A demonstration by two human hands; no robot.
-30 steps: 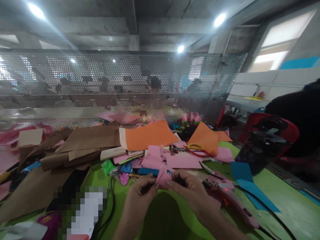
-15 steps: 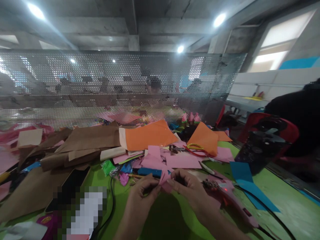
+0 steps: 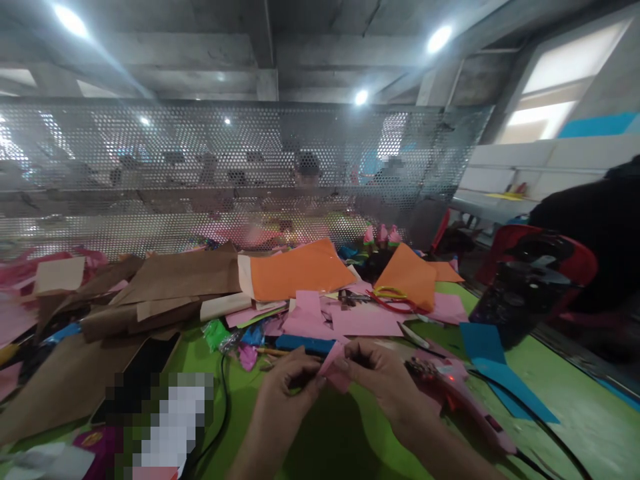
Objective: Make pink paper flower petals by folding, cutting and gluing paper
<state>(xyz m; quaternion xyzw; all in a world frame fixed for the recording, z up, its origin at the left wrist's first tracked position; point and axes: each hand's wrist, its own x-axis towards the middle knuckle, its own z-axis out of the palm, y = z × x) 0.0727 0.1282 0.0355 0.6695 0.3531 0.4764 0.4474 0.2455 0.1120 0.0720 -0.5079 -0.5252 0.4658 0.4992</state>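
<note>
A small piece of pink paper [image 3: 338, 377] is pinched between my two hands above the green table [image 3: 327, 443]. My left hand [image 3: 290, 383] grips its left edge between thumb and fingers. On the other side, my right hand [image 3: 376, 373] holds it the same way, thumb on the near face. The piece looks folded or creased along its upper part. Right of my right hand lies a pink glue gun [image 3: 467, 393] with a small red light lit. Just behind my hands is a blue strip [image 3: 305, 343].
Pink sheets [image 3: 367, 321], orange sheets [image 3: 300, 270] and brown sheets [image 3: 180, 273] pile along the back. Scissors [image 3: 395, 300] with red and yellow handles lie among them. A black phone [image 3: 145, 367] is at left, blue paper [image 3: 510, 387] at right. Behind stands a perforated metal screen [image 3: 240, 153].
The pink paper has turned in my fingers, so a flatter face and its lower corner show more. Both hands have stayed nearly in place.
</note>
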